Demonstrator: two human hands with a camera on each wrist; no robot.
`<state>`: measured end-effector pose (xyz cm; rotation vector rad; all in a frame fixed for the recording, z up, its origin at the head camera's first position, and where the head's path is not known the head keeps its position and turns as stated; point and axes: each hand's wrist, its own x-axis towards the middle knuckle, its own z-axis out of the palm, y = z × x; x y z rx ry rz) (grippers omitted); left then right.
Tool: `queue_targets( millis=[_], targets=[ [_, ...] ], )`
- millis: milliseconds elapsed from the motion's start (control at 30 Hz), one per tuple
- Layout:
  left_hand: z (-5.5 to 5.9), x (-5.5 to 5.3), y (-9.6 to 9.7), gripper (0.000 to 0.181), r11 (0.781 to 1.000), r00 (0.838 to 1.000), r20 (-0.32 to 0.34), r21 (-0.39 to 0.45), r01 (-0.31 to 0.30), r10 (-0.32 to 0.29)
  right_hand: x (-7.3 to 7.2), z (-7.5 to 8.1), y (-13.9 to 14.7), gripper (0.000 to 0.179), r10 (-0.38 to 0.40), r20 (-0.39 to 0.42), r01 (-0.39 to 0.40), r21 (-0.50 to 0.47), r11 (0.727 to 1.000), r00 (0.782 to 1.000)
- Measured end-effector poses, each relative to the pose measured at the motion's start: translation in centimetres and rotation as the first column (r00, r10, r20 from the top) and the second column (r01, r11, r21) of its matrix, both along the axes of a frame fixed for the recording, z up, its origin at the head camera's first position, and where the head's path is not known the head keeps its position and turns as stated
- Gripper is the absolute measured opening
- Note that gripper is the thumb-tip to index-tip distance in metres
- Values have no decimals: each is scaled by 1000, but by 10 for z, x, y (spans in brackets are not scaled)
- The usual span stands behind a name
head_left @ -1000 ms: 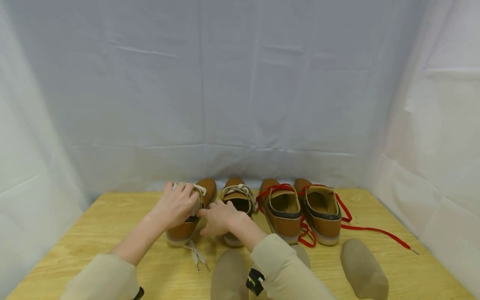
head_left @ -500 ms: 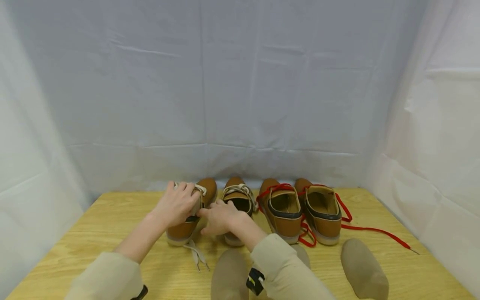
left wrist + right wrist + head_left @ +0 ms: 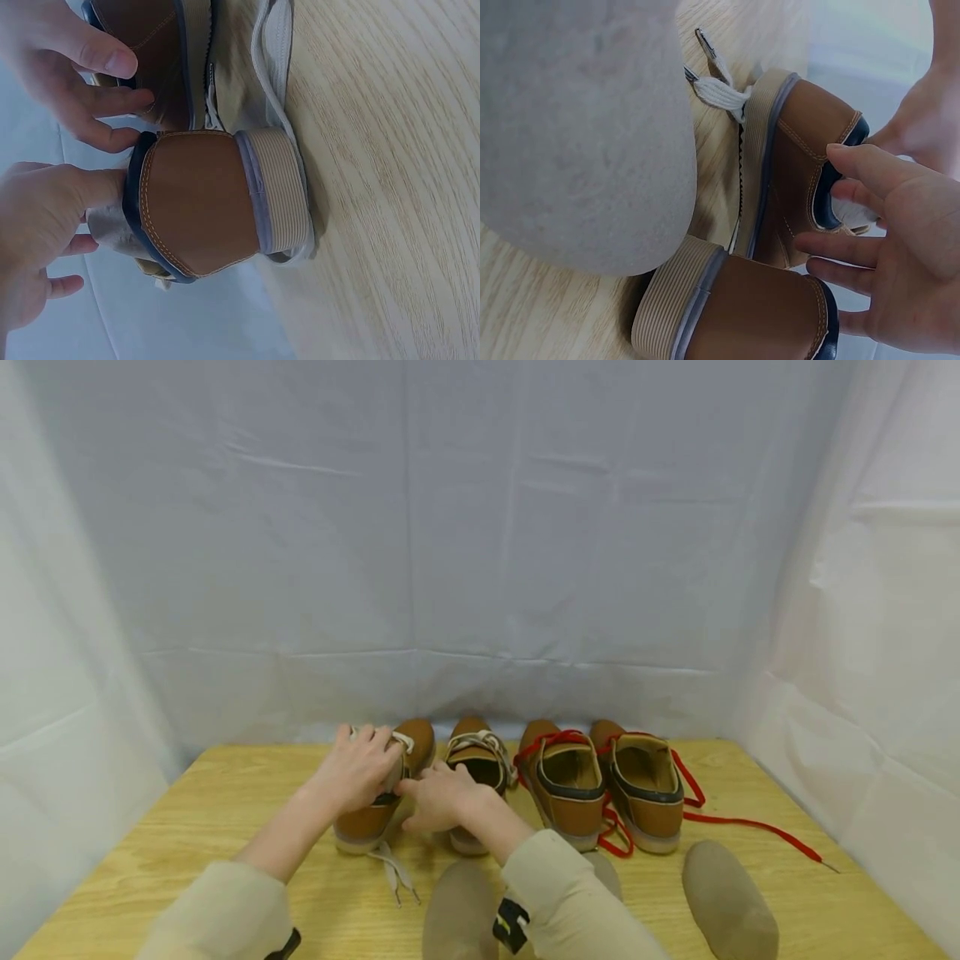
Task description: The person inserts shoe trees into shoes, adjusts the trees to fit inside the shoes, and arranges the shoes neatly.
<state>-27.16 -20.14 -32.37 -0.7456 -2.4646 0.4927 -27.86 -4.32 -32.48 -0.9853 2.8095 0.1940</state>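
A brown shoe (image 3: 365,822) with pale laces stands leftmost in the row in the head view. My left hand (image 3: 360,768) is over its opening, thumb at the dark collar and fingers curled on the far side. Between them a pale grey insole (image 3: 112,231) shows, partly inside the shoe; its lower part is hidden. My right hand (image 3: 442,795) lies against the shoe's right side, fingers mostly straight. In the right wrist view its thumb touches the collar, and one finger reaches toward the insole. Right beside stands the second pale-laced brown shoe (image 3: 467,842), partly covered by this hand.
Two brown shoes with red laces, one (image 3: 572,806) and another (image 3: 651,814), stand to the right. A red lace (image 3: 757,822) trails across the wooden table (image 3: 187,827). Beige insoles, including one (image 3: 459,914) and another (image 3: 729,902), lie in front. White cloth (image 3: 450,568) hangs behind.
The left forearm and sleeve have shifted slightly to the right. Both hands stay at the leftmost shoe, and the shoes and insoles keep their places.
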Motion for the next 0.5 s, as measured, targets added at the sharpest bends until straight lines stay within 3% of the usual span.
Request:
queue_targets(
  millis=[500],
  targets=[
    [-1, -1, 2, 50, 999, 999, 17, 1, -32, 32, 0, 0, -1, 53, 12, 1, -12, 9, 1000, 1000]
  ],
)
